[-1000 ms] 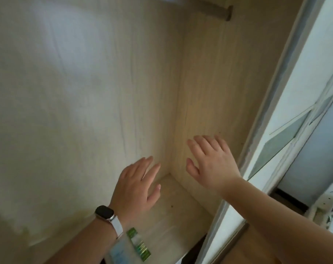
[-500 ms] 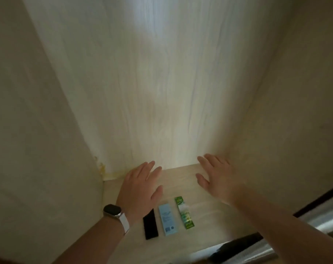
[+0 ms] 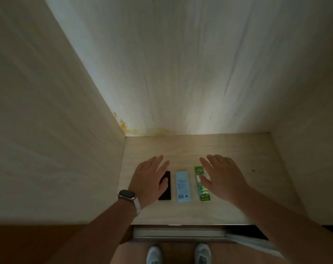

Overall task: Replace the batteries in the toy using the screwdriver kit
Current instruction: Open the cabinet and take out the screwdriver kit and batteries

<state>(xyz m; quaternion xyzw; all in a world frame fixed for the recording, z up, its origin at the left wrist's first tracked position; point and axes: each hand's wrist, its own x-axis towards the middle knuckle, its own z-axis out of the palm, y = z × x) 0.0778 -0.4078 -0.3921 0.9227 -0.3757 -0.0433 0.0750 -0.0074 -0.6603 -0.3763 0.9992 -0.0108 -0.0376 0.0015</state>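
Three flat items lie side by side on the wooden cabinet floor [image 3: 238, 187]. A black rectangular object [image 3: 166, 191] lies on the left, partly under my left hand [image 3: 149, 180]. In the middle is a light blue box [image 3: 182, 186]. A green strip of batteries [image 3: 202, 189] lies on the right, its upper part partly covered by my right hand [image 3: 221, 178]. Both hands hover flat above the items with fingers spread, holding nothing. A watch sits on my left wrist.
Tall wooden cabinet walls [image 3: 57, 130] enclose the floor at left, back and right. A yellowish stain [image 3: 123, 124] marks the back left corner. Below the front edge runs a sliding-door track [image 3: 179, 233]; my two shoes [image 3: 179, 253] stand on the room floor.
The view has tilted down from the cabinet's walls to its floor, and the three items have come fully into sight. Both hands stay spread and now hover over the items.
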